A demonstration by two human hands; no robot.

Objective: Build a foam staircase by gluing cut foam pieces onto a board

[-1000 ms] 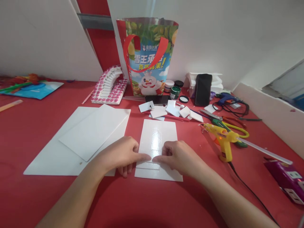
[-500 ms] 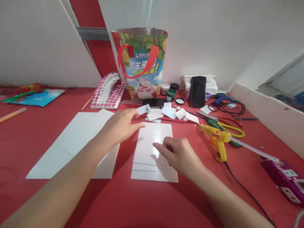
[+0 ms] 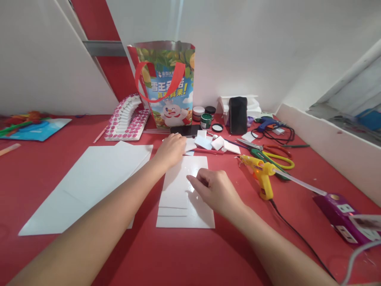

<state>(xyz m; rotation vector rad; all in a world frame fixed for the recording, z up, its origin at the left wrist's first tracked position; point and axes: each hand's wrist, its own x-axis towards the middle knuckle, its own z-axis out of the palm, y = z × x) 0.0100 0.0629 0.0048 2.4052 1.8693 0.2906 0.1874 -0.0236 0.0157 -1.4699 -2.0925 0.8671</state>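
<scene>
My left hand [image 3: 172, 151] reaches over the left end of a pile of small white board pieces [image 3: 231, 147]. Its fingertips are bent down and hidden, so what they touch or hold cannot be made out. My right hand [image 3: 216, 191] hovers at or rests on the right side of a white rectangular board [image 3: 200, 218]; which of the two I cannot tell. Its fingers are curled in, the thumb points left, and nothing shows in them. Narrower white panels [image 3: 173, 198] lie stacked on the board's left part, their lower edges stepped.
Larger white sheets [image 3: 98, 171] lie at left. To the right are a yellow glue gun [image 3: 263, 174] with its cord, scissors [image 3: 253, 145] and a purple power box [image 3: 342, 216]. A printed bag [image 3: 171, 95], paint jars [image 3: 206, 120] and a black phone [image 3: 238, 115] stand behind.
My left hand has moved forward and right, onto the small pieces, covering the leftmost ones. My right hand keeps its curled shape over the board. The view has shifted slightly.
</scene>
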